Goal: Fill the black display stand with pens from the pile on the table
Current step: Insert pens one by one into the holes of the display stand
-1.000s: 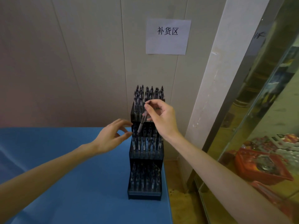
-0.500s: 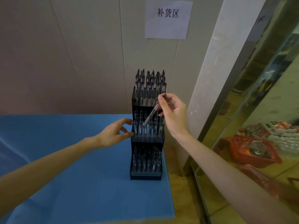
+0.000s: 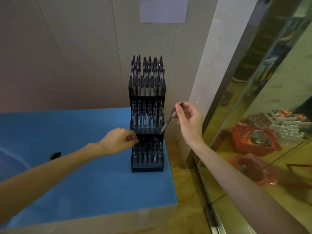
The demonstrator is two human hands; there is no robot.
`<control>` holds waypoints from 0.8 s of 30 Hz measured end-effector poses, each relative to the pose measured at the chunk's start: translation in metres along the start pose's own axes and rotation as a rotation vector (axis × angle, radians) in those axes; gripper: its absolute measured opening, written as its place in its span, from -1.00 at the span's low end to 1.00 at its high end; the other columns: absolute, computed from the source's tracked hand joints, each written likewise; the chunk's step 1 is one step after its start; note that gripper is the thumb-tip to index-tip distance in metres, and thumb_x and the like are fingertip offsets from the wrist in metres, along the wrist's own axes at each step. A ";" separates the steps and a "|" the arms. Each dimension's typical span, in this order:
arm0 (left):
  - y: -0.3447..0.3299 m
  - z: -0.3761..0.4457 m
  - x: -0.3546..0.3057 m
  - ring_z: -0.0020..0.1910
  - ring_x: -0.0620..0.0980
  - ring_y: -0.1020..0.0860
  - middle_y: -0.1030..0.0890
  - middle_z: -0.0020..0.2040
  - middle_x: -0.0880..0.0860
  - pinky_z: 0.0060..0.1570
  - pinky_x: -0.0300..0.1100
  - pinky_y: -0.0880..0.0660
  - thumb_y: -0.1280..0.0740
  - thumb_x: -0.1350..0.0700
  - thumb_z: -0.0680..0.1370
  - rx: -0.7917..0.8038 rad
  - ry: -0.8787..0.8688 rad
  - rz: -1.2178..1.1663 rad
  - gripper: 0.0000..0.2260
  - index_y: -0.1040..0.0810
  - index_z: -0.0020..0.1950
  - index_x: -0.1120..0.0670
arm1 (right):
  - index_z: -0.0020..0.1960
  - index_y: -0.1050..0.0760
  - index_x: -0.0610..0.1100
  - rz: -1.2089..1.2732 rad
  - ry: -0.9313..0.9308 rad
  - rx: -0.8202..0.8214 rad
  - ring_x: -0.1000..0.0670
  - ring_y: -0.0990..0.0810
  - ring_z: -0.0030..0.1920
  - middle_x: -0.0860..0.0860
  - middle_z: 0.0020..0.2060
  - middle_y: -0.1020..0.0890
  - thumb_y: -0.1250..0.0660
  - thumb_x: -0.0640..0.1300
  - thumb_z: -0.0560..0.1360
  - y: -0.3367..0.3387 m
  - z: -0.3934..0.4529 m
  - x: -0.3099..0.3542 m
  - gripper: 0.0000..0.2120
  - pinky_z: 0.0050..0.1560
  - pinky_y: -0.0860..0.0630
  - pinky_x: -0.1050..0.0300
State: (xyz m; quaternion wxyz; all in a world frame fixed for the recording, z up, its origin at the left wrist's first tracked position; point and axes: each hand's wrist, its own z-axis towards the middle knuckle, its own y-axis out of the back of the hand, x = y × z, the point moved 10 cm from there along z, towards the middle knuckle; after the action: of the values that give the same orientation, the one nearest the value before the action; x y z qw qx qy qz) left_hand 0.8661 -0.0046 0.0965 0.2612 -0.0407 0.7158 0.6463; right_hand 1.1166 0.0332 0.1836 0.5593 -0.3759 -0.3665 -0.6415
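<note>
The black display stand (image 3: 147, 167) rises in three tiers at the blue table's right rear corner, and several pens stand in every tier. My right hand (image 3: 190, 123) pinches one pen (image 3: 167, 122) by its upper end, just right of the stand. The pen tilts, its tip pointing down-left at the right end of the middle tier's front lip. My left hand (image 3: 118, 141) has its fingers curled and pinches the stand's left edge where the middle tier meets the lowest one. No pile of pens is in view.
The blue table (image 3: 101, 188) ends just right of the stand, above a tan floor. A small dark mark (image 3: 55, 155) lies on its left part. A white paper (image 3: 163, 10) hangs on the wall. A reflective panel (image 3: 270, 115) on the right shows orange baskets.
My right hand carried the pen from in front of the upper tiers down to the stand's right side. My left hand dropped to the lower tier and curled its fingers. The view tilted down.
</note>
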 end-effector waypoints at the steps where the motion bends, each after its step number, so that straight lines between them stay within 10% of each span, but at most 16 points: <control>1: 0.001 -0.002 -0.019 -0.10 -0.20 -0.62 -0.66 0.01 -0.16 -0.02 -0.07 -0.62 -0.32 -0.04 0.64 -0.031 -0.097 -0.002 -0.83 -0.63 0.15 -0.04 | 0.06 -0.59 0.00 -0.002 -0.010 -0.014 -0.08 -0.70 -0.11 -0.02 -0.12 -0.70 -0.37 -0.09 0.62 0.004 -0.003 -0.003 -0.95 -0.18 -0.61 0.11; 6: -0.011 0.007 -0.078 0.15 -0.11 -0.57 -0.50 0.37 -0.09 0.01 -0.17 -0.55 -0.28 0.00 0.66 -0.102 -0.333 0.198 -0.64 -0.47 0.45 -0.01 | 0.08 -0.61 -0.12 -0.010 -0.080 -0.090 -0.07 -0.70 -0.16 0.02 -0.16 -0.70 -0.37 -0.08 0.62 0.029 -0.014 -0.019 -0.88 -0.30 -0.57 0.22; 24: -0.022 0.066 -0.105 0.08 -0.02 -0.66 -0.70 0.15 -0.08 0.01 -0.04 -0.61 -0.27 0.07 0.66 -0.035 -0.323 0.408 -0.77 -0.66 0.25 -0.03 | 0.07 -0.60 -0.08 -0.035 -0.136 -0.121 -0.02 -0.69 -0.23 -0.01 -0.17 -0.68 -0.38 -0.13 0.61 0.062 -0.031 -0.042 -0.94 -0.31 -0.54 0.32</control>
State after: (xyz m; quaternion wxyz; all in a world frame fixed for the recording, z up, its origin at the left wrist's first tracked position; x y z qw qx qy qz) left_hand 0.9859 0.0250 0.1194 0.2353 0.2038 0.6471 0.6959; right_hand 1.1797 0.0174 0.1356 0.4982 -0.4453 -0.3708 -0.6450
